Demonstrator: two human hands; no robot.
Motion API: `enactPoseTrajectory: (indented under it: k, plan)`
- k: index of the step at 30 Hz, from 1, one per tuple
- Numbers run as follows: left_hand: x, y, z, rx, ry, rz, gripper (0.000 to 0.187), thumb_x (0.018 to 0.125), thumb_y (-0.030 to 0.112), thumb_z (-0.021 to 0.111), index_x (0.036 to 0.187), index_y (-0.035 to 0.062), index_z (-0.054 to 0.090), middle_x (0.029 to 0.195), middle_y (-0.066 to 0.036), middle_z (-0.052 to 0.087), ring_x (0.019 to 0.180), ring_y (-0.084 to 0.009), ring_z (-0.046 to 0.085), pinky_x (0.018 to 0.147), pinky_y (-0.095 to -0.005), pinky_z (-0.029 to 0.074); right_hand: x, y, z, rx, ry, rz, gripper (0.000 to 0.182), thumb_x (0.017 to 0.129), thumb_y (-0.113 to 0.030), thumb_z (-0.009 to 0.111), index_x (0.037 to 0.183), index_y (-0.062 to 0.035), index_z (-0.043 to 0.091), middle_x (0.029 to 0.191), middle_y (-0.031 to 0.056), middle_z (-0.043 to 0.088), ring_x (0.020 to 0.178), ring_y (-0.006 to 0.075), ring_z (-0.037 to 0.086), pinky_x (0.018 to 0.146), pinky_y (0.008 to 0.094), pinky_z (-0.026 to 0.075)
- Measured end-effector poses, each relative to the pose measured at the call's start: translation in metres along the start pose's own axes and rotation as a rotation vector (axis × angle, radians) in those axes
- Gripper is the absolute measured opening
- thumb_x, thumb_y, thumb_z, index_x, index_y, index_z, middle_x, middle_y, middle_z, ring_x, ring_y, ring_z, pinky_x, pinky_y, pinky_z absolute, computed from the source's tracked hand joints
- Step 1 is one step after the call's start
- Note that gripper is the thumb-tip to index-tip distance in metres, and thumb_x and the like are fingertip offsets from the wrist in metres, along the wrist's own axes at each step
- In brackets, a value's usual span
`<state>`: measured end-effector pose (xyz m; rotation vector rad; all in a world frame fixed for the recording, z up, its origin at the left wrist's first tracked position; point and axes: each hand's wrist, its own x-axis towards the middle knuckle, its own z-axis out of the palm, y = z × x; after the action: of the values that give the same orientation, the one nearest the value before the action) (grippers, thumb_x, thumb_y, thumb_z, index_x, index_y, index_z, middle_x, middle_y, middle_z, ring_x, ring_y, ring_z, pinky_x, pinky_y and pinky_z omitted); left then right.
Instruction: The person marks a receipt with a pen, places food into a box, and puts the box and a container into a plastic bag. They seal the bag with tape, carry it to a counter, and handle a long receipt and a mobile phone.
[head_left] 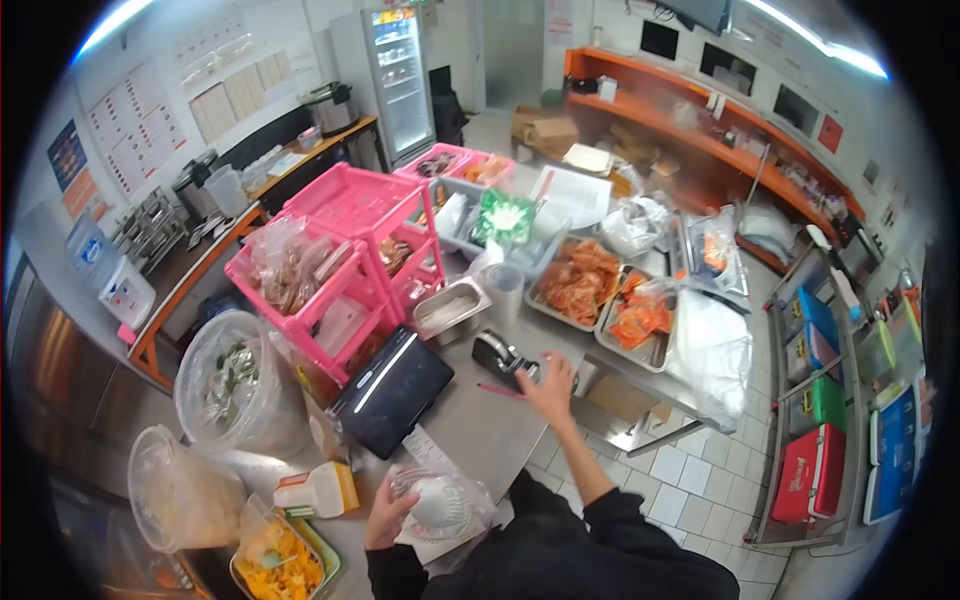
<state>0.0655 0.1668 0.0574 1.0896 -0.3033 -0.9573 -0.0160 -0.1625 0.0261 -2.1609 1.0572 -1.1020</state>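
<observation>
At the front edge of the steel counter, my left hand (388, 512) grips the side of a round clear plastic container in a clear bag (443, 506). My right hand (549, 390) stretches out over the counter edge, fingers spread and holding nothing. Its fingertips are right at the end of a black handheld device with a silvery part (500, 358); its exact kind is not clear. A thin pink stick (500, 391) lies just below the device. A printed paper slip (430, 451) runs between the container and a dark tablet-like case (392, 390).
Trays of orange-red food (578, 285) stand at the counter's far right. A pink tiered rack (345, 205) rises on the left, beside large clear tubs (243, 385). A tray of yellow food (278, 565) sits lower left. Shelving with coloured boxes (808, 470) stands far right.
</observation>
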Motion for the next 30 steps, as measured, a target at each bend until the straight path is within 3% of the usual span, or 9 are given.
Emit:
enactPoseTrajectory:
  k: [2,5,7,8,13,16,18,25,30]
  plan:
    - [0.006,0.005,0.005,0.057,-0.049,-0.036,0.053,0.073,0.013,0.068,0.118,0.0034,0.044,0.108,-0.007,0.056,0.1,-0.0152,0.052,0.086,-0.0267,0.04,0.015,0.042,0.018,-0.065,-0.028,-0.026,0.035,0.073,-0.025,0.068,0.097,-0.0037,0.054,0.094,0.0155,0.053,0.094,0.03,0.049,0.081,0.0376,0.041]
    - [0.005,0.02,0.009,0.142,-0.127,-0.065,0.054,0.072,0.015,0.07,0.118,0.0037,0.044,0.109,-0.007,0.055,0.103,-0.015,0.051,0.088,-0.0267,0.039,0.028,0.07,0.03,0.151,-0.546,0.059,0.038,0.071,-0.023,0.069,0.1,-0.0046,0.054,0.097,0.0164,0.053,0.098,0.0304,0.049,0.08,0.0386,0.042]
    - [0.004,0.03,0.015,0.177,-0.183,-0.094,0.054,0.071,0.016,0.07,0.117,0.0034,0.044,0.111,-0.007,0.055,0.104,-0.0152,0.05,0.09,-0.0272,0.038,0.038,0.069,0.03,0.233,-0.771,0.231,0.039,0.072,-0.022,0.07,0.103,-0.0061,0.055,0.104,0.0141,0.054,0.107,0.0289,0.047,0.081,0.0403,0.045]
    - [0.003,0.034,0.017,0.216,-0.277,-0.112,0.054,0.071,0.016,0.071,0.116,0.0034,0.045,0.113,-0.009,0.054,0.107,-0.0159,0.049,0.092,-0.0284,0.036,0.042,0.061,0.029,0.403,-0.806,0.582,0.04,0.069,-0.021,0.074,0.103,-0.0066,0.058,0.109,0.0114,0.057,0.106,0.0217,0.049,0.075,0.0357,0.047]
    - [0.002,0.039,0.037,0.345,-0.528,-0.104,0.054,0.071,0.02,0.072,0.116,0.0041,0.044,0.12,-0.012,0.052,0.117,-0.0185,0.04,0.102,-0.0328,0.026,0.051,0.075,0.019,0.839,-0.926,0.916,0.035,0.081,-0.023,0.066,0.11,-0.0049,0.057,0.108,0.0046,0.057,0.1,0.0177,0.053,0.088,0.0385,0.043]
    - [0.001,0.006,0.027,0.28,-0.46,-0.099,0.057,0.076,0.029,0.068,0.119,0.0035,0.041,0.12,-0.013,0.052,0.117,-0.0214,0.042,0.101,-0.0344,0.027,0.017,0.094,0.015,1.253,-0.737,0.923,0.032,0.084,-0.02,0.063,0.107,0.0004,0.056,0.11,0.0071,0.056,0.104,0.0187,0.052,0.093,0.0354,0.04]
    - [-0.005,0.001,0.031,0.266,-0.42,-0.093,0.053,0.082,0.036,0.061,0.119,0.0036,0.042,0.12,-0.015,0.052,0.117,-0.0234,0.044,0.1,-0.0355,0.029,-0.008,0.088,0.012,1.369,-0.314,0.77,0.03,0.085,-0.017,0.062,0.104,0.004,0.054,0.105,0.01,0.058,0.093,0.0177,0.057,0.084,0.0307,0.046]
    - [-0.001,0.02,0.052,0.147,-0.32,-0.182,0.03,0.094,0.028,0.043,0.101,0.0022,0.056,0.108,-0.01,0.059,0.106,-0.0195,0.05,0.094,-0.0324,0.035,-0.019,0.093,0.019,0.991,-0.079,0.935,0.019,0.084,-0.012,0.062,0.094,0.0039,0.056,0.088,0.0135,0.063,0.064,0.0154,0.062,0.057,0.022,0.052]
    - [-0.008,0.029,0.06,0.196,-0.231,-0.197,0.024,0.094,0.023,0.044,0.097,0.0014,0.054,0.102,-0.008,0.059,0.099,-0.0158,0.052,0.091,-0.0299,0.037,-0.008,-0.062,-0.066,0.936,-1.409,0.681,0.012,0.081,-0.012,0.065,0.081,-0.0012,0.059,0.073,0.0083,0.063,0.05,0.0099,0.057,0.046,0.0203,0.047]
